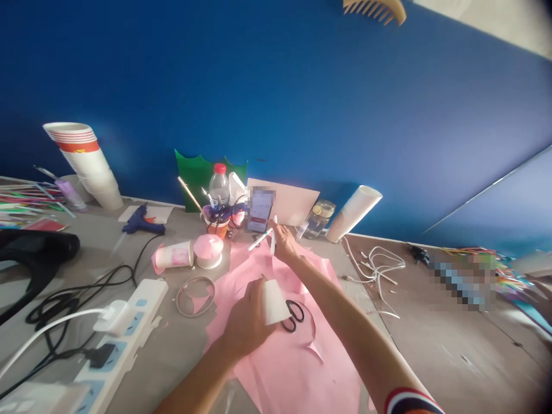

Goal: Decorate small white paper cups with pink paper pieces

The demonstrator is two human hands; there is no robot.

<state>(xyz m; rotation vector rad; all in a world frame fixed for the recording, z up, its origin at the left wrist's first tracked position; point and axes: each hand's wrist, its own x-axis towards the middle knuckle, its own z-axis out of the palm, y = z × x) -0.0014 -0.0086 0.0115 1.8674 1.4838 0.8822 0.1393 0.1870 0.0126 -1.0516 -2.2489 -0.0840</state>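
Observation:
My left hand (246,316) is wrapped round a white paper cup (275,303), tilted on its side above the pink paper (297,368). Farther off, my right hand (284,242) has its fingers closed at a slim white stick (272,244) that looks like a pen. Another white stick with a bluish part (260,239) lies just left of those fingertips. Beside the cup, scissors (293,316) show their black handles on the pink paper; their blades are hard to make out. A curved pink offcut (315,348) lies nearby.
Left stand a pink-topped cup (209,250), a pink-and-white cup piece (175,256), a ring (195,297), a glue gun (140,221) and a power strip (125,339) with cables. Behind are a phone (260,208), a bottle (219,187), a jar (319,218) and stacked cups (353,214).

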